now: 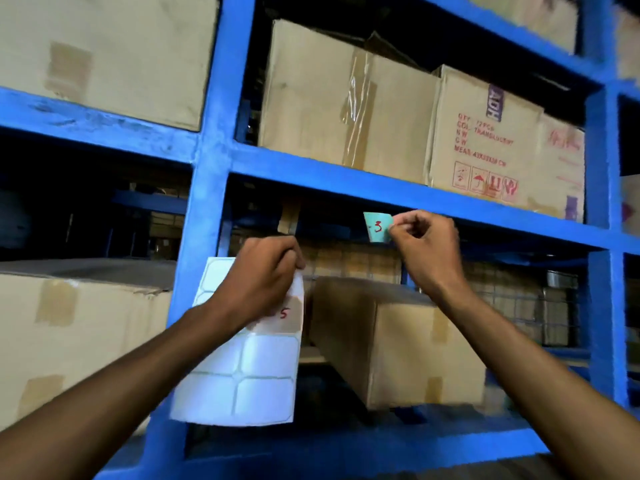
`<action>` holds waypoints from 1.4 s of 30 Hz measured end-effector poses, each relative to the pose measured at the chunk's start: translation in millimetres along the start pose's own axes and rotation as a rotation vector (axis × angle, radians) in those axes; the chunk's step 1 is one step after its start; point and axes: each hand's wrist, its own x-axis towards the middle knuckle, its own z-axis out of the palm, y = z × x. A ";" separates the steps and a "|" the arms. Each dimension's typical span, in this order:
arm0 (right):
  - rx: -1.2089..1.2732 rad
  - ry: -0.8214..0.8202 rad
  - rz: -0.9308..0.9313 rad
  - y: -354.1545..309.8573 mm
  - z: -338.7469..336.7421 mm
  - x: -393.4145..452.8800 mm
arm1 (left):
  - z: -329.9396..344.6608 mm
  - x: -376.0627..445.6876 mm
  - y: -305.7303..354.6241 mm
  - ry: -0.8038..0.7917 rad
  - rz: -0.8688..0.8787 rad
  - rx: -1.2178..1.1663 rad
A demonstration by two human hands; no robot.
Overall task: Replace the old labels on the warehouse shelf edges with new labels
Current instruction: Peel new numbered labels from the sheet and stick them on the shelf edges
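My left hand (263, 271) grips the top of a white sheet of blank labels (252, 372), which hangs in front of the blue upright. One spot on the sheet is brown backing with a red "5". My right hand (424, 247) pinches the right edge of a small pale label marked with a red "3" (377, 227). That label hangs just below the blue shelf edge (346, 181); whether it touches the beam I cannot tell.
Blue steel racking fills the view, with an upright (207, 188) beside my left hand. Taped cardboard boxes (346, 98) stand on the shelf above. A long box (398, 344) and another box (79, 323) lie on the lower shelf. Wire mesh sits behind.
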 end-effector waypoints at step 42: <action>0.207 -0.223 -0.096 92.1 12.7 152.6 | 121.0 146.2 0.2 -0.082 0.248 0.964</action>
